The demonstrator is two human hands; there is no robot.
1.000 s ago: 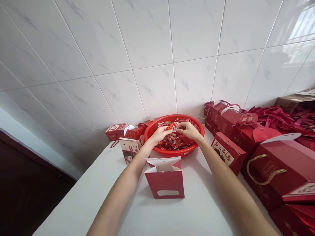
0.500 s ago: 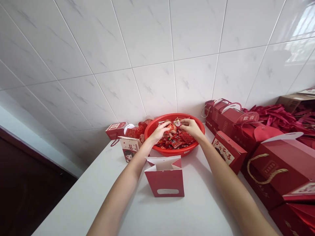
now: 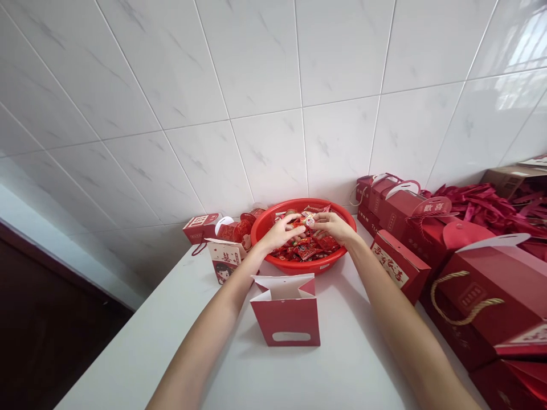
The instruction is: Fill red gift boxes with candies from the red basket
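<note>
a small red-and-white wrapped sweet [image 3: 308, 221] is held above heaped red packets [image 3: 305, 249].

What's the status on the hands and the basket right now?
Left hand and right hand together above the red basket. Right hand pinching a small wrapped sweet. Open red paper bag standing nearer, in front of the basket.

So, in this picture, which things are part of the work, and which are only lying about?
Part of the work: left hand, right hand, small red packet, red basket, probably the open paper bag.

Lying about: gift boxes, red ribbons, cardboard box.
</note>
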